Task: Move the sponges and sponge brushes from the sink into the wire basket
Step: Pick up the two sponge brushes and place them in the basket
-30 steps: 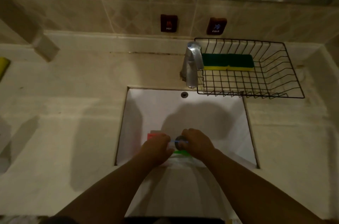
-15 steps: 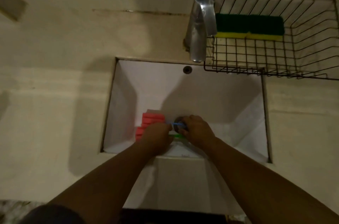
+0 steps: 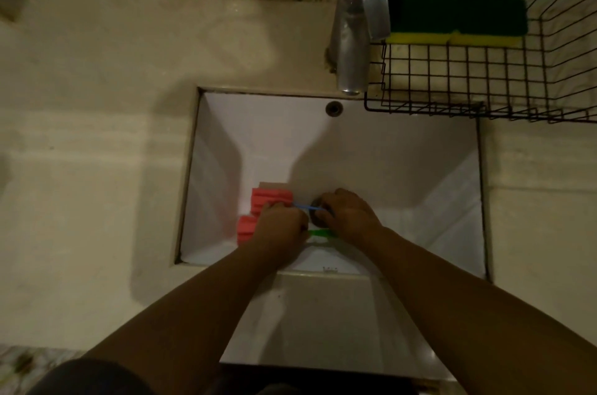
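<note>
So compared with a second ago the view sits much closer and lower over the sink (image 3: 420, 168): the wall with its two tap labels is gone from sight, and more of the pink sponges shows now. The hands have barely shifted.

Going left to right: pale stone counter (image 3: 97, 136), then the white sink. On its floor at the near left are two pink ribbed sponges (image 3: 269, 197), one just behind the other, the nearer one partly under the left hand (image 3: 281, 228). That hand is curled, fingers down, on the end of a thin blue handle (image 3: 308, 207). The handle runs across to the right hand (image 3: 350, 217), which is also curled, over the drain area. Whether either hand really grips it, I can't tell. A green piece (image 3: 321, 233) peeks out between the two hands, right beside them.

Farther back is one chrome faucet (image 3: 358, 23), and right of it one black wire basket (image 3: 517, 87) on the counter, with two green-and-yellow sponges (image 3: 455, 23) lying end to end along its far side.
</note>
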The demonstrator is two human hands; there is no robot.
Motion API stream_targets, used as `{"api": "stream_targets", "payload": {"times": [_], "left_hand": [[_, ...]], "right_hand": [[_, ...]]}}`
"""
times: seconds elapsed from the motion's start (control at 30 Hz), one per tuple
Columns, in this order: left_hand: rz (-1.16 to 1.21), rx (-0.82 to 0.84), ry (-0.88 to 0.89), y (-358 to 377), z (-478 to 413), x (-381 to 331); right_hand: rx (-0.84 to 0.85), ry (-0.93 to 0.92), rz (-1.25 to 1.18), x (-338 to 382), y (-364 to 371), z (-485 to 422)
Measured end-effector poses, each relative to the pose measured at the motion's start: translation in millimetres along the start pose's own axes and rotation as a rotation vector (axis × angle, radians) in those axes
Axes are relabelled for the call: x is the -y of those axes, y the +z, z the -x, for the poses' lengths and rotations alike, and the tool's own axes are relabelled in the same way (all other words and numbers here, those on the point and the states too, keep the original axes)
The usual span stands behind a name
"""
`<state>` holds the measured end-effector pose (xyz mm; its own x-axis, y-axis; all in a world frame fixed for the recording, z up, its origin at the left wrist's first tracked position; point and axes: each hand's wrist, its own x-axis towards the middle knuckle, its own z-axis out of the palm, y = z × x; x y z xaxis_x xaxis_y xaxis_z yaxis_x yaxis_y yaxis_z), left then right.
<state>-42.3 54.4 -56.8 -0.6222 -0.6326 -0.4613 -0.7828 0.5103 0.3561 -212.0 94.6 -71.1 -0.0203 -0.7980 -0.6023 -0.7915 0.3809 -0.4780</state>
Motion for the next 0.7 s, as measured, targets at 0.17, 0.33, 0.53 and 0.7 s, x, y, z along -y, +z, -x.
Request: {"api": "stream_targets", "payload": {"times": [0.17, 0.33, 0.53, 0.7], "left_hand": [[0.103, 0.039, 0.023, -24, 3, -9], [0.028, 0.073, 0.107, -44, 10, -15], [0.087, 0.021, 0.171, -86, 22, -31], [0.083, -0.020, 0.231, -123, 31, -48]], "right_hand": [[-0.063, -0.023, -0.021, 3, -7, 13], [-0.228, 0.021, 0.019, 16, -23, 29], [-0.393, 0.008, 0.056, 41, -57, 57], [-0.496, 0.017, 0.081, 57, -91, 82]]}}
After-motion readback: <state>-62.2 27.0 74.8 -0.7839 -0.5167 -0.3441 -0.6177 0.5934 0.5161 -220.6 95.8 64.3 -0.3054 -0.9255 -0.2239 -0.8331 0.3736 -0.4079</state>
